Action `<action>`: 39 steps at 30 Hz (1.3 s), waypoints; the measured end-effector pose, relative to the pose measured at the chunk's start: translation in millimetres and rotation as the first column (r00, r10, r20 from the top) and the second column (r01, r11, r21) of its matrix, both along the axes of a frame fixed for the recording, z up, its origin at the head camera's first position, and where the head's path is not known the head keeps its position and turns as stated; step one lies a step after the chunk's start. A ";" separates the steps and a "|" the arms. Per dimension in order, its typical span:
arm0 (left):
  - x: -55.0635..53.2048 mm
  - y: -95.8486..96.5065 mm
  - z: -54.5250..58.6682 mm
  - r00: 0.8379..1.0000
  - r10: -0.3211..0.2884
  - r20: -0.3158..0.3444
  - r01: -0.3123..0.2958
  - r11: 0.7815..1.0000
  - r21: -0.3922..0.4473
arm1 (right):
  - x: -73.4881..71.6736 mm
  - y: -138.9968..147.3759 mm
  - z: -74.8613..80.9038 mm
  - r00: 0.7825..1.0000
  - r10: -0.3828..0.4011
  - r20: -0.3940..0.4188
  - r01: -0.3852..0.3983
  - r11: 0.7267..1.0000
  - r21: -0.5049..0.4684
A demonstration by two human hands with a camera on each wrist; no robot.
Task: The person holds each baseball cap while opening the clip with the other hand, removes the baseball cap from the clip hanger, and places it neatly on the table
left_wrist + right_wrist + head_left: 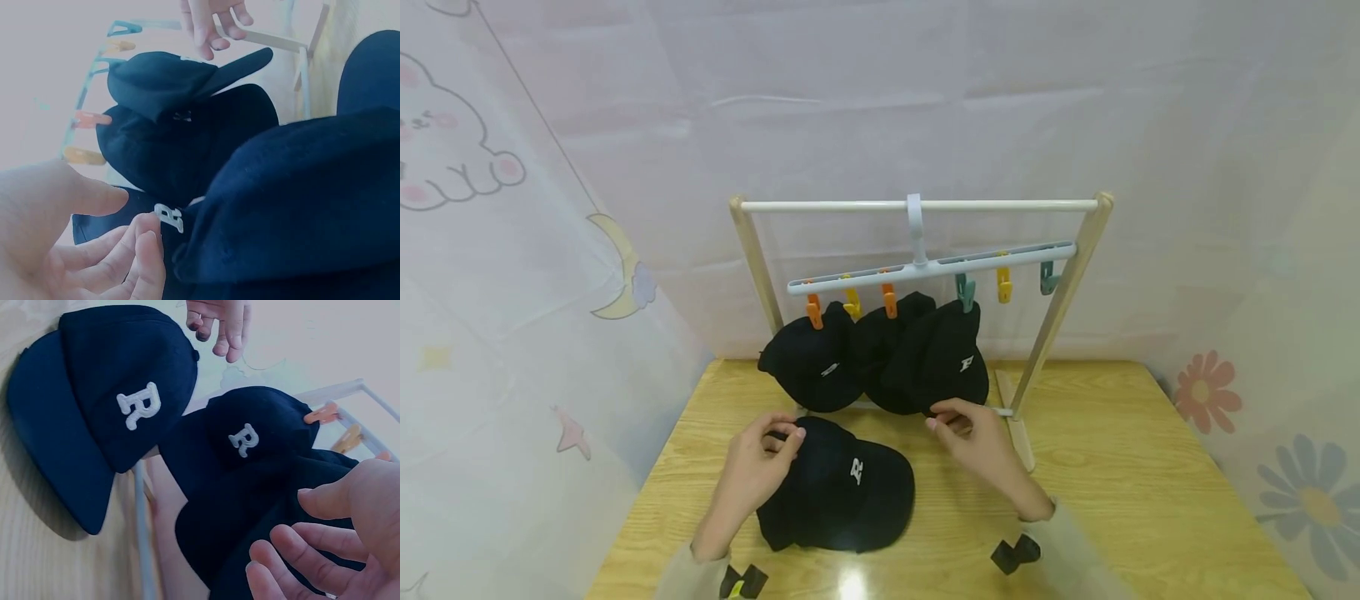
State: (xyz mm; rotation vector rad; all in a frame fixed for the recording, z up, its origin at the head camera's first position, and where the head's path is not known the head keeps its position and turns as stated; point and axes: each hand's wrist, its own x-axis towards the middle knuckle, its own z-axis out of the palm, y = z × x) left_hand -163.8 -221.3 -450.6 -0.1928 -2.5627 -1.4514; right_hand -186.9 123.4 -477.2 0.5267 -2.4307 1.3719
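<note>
A black baseball cap (827,492) with a white letter R lies on the table, its brim toward the right. My left hand (763,458) is at the cap's left upper edge, fingers loosely bent; in the left wrist view, thumb and fingers are apart with nothing between them. Three more black caps hang in a row from clips: a left cap (812,358), a middle one (883,358) and a right one (943,358). Just below the right cap's brim is my right hand (977,442), relaxed and holding nothing; whether it touches the brim, I cannot tell.
A pale blue clip hanger (925,270) hangs tilted, right end higher, from the white bar (835,206) of a wooden rack. A yellow clip (1003,283) and a teal clip (1048,277) at its right hold nothing. The rack's foot (1018,437) rests on the wooden table (1097,483).
</note>
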 end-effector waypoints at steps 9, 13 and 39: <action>-4.0 13.9 9.4 0.998 -0.056 -0.019 0.057 0.998 0.040 | 2.9 9.6 19.0 0.999 -0.045 0.011 0.045 0.999 -0.018; -7.0 18.7 13.0 0.996 -0.081 -0.033 0.082 0.996 0.044 | 3.5 10.6 27.8 0.998 -0.056 0.011 0.056 0.997 -0.048; -25.9 59.6 44.8 0.964 -0.187 -0.189 0.189 0.982 -0.010 | -16.6 25.5 73.5 0.908 -0.194 -0.371 0.121 0.970 -0.211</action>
